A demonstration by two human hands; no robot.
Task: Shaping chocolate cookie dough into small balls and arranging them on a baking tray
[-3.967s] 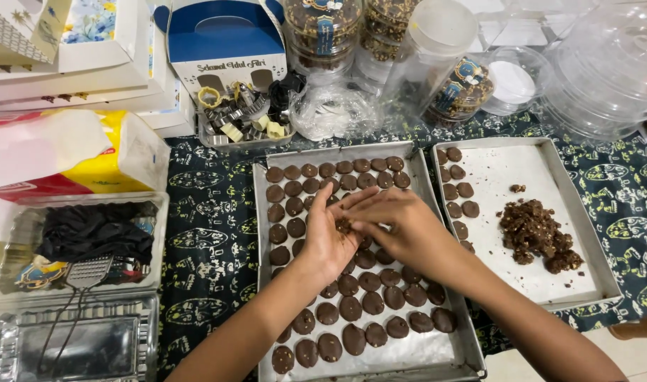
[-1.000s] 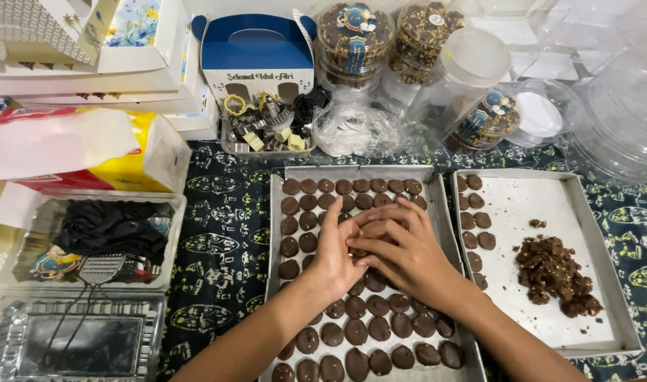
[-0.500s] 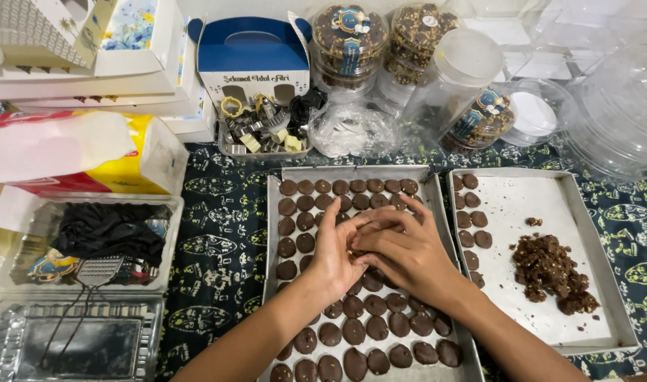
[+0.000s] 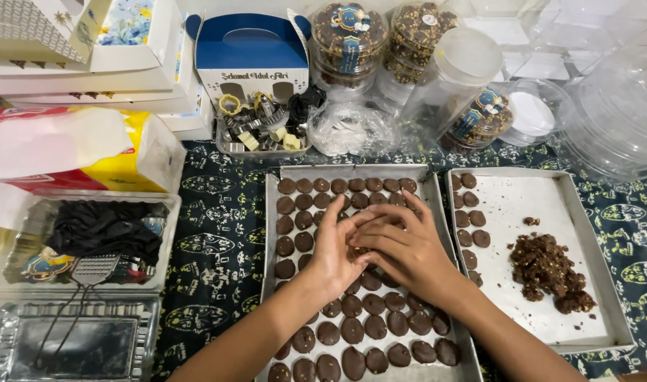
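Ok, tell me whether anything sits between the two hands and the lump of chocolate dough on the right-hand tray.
Nothing tall blocks the way. Between the left hand and right hand, held together over the cookie tray, and the dough pile lie only the two trays' low rims and a column of flat cookies on the right tray.

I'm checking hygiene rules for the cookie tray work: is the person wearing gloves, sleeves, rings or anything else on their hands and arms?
No. The left hand and right hand are bare, without gloves. No rings, watch or bracelets show, and both forearms are uncovered to the frame edge, with no sleeve in view.
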